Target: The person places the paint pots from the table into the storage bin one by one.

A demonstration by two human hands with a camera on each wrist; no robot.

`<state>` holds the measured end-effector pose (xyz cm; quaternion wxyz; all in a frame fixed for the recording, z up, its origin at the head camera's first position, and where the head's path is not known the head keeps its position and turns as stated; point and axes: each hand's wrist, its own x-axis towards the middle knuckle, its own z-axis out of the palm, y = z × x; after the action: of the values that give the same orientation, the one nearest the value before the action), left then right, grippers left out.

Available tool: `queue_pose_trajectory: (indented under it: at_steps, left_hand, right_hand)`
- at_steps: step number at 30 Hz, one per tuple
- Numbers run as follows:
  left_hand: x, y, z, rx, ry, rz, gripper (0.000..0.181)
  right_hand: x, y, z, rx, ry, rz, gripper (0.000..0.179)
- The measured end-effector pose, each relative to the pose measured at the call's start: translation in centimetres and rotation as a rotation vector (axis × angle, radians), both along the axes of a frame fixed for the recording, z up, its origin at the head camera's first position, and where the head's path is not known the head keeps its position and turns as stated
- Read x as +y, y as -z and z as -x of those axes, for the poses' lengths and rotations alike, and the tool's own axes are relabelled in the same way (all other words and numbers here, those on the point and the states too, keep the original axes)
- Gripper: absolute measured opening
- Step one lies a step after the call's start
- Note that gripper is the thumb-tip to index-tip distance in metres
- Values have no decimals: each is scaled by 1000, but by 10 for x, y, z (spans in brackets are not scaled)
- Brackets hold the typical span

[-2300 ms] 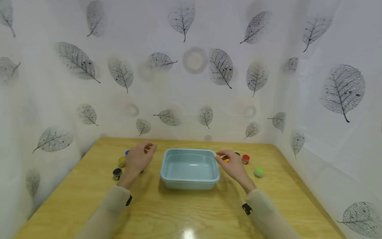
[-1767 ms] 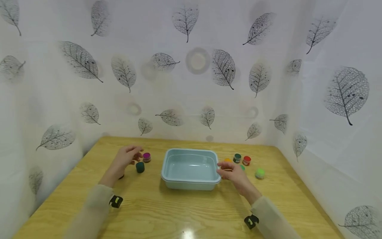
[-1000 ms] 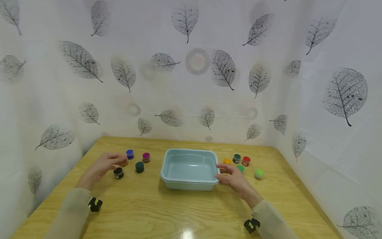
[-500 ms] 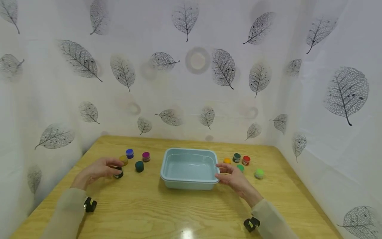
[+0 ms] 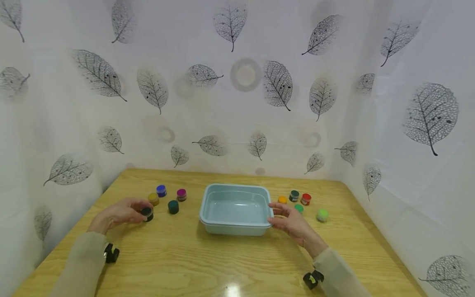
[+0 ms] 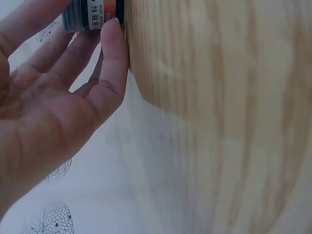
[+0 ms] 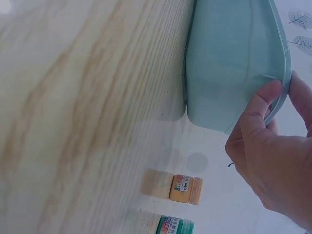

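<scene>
Your left hand (image 5: 120, 213) pinches the small black cylindrical jar (image 5: 148, 215), likely light, rigid, best held round its sides; your right hand (image 5: 295, 225) grips the pale-blue plastic basin (image 5: 234, 229) by its rim.

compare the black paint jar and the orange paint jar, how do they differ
Contact: the left hand has its fingers at the black paint jar, while the orange paint jar is untouched.
Place: the black paint jar stands left of the light blue basin, the orange paint jar right of it.
Shared: both are small, labelled, lidded and upright.
</scene>
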<state>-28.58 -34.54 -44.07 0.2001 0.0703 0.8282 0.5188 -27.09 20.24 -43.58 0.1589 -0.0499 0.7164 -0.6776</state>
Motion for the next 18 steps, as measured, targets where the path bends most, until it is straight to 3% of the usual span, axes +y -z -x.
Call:
queue_pose_trajectory:
  at_steps: [9,18]
  left_hand:
    - [2,-1,1,-21,-22,-1,57]
    - [2,-8,4,6,40,-42,56]
  right_hand:
    - [2,2,0,-4,-20,31,64]
    - [2,3,-1,-9,0,50,64]
